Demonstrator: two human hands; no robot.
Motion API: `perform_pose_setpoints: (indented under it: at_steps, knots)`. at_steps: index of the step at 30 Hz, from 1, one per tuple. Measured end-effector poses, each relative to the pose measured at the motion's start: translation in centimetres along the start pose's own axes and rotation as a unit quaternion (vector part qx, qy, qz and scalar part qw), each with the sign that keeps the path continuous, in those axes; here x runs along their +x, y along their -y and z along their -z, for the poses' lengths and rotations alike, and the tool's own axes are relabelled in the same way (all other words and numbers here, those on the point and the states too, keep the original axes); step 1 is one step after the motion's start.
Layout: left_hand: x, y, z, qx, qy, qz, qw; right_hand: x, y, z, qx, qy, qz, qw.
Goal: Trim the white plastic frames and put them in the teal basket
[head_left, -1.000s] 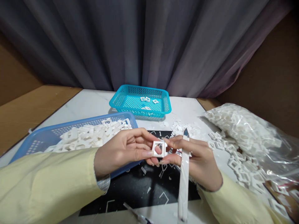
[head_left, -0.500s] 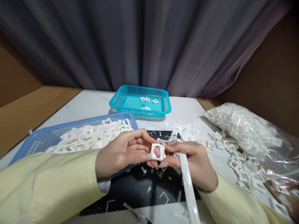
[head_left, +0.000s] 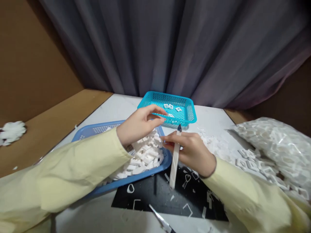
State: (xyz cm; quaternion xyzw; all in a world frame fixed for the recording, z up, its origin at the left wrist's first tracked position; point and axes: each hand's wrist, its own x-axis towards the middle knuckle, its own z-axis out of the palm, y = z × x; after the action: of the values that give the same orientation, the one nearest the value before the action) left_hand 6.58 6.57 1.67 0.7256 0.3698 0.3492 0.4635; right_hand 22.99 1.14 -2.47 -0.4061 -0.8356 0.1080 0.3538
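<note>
My left hand (head_left: 142,124) reaches over the blue basket (head_left: 97,125) toward the near rim of the teal basket (head_left: 191,111). Its thumb and fingers are apart, with nothing visible between them. My right hand (head_left: 194,152) grips a knife (head_left: 174,165) with a white-wrapped handle, its dark pointed tip upward. The right thumb and index fingertips lie close to the blue basket's right edge; whether they also pinch a small piece is unclear. White plastic frames (head_left: 147,155) are heaped in the blue basket. Several similar frames (head_left: 178,109) lie in the teal one.
On the black mat (head_left: 155,195) lie white trimmings and a slim metal-ended tool (head_left: 161,220). A clear bag (head_left: 279,139) full of white pieces rests at right, with loose frames (head_left: 252,165) beside it. Scraps (head_left: 216,145) are piled behind my right hand. A grey curtain hangs behind.
The white frame that both hands held is no longer visible between them. My left hand has moved up toward the teal basket and its fingers have parted. The view has swung left.
</note>
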Motion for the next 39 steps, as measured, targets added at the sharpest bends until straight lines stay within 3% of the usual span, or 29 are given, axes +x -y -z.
perform_pose_setpoints:
  at_steps: [3,6,12,18,21,26,29,31,35,39]
  knots:
    - [0.6,0.9,0.4,-0.084,-0.088,-0.028,0.992,1.0,-0.4,-1.4,-0.037,0.006,0.014,0.999]
    - [1.0,1.6,0.7,-0.192,-0.124,-0.029,0.973,0.7,0.4,-1.7,-0.07,0.026,0.012,0.997]
    - [1.3,2.2,1.4,-0.287,-0.11,0.033,0.951,-0.1,3.1,-2.7,-0.081,0.162,0.028,0.983]
    - [1.1,2.0,1.8,-0.336,-0.057,0.092,0.936,0.7,2.8,-4.3,-0.05,0.189,-0.043,0.98]
    - [1.2,2.1,2.0,-0.34,-0.027,0.106,0.934,0.8,2.9,-3.7,0.001,0.175,-0.058,0.983]
    - [1.4,2.5,1.8,-0.309,0.033,0.116,0.943,-0.3,4.3,-0.6,0.053,0.113,-0.052,0.991]
    - [1.1,2.2,1.1,-0.279,0.079,0.101,0.952,-1.5,5.0,0.9,-0.047,-0.015,0.01,0.999]
    - [0.5,1.7,0.6,-0.263,0.139,0.087,0.951,-2.4,5.2,1.3,-0.155,-0.082,0.056,0.983]
    - [-1.2,1.0,-0.7,-0.233,0.295,0.047,0.925,-3.8,4.9,1.4,-0.263,-0.111,0.089,0.954]
    - [-2.1,1.4,-1.6,-0.232,0.288,0.048,0.928,-4.9,4.2,1.4,-0.272,-0.107,0.087,0.952]
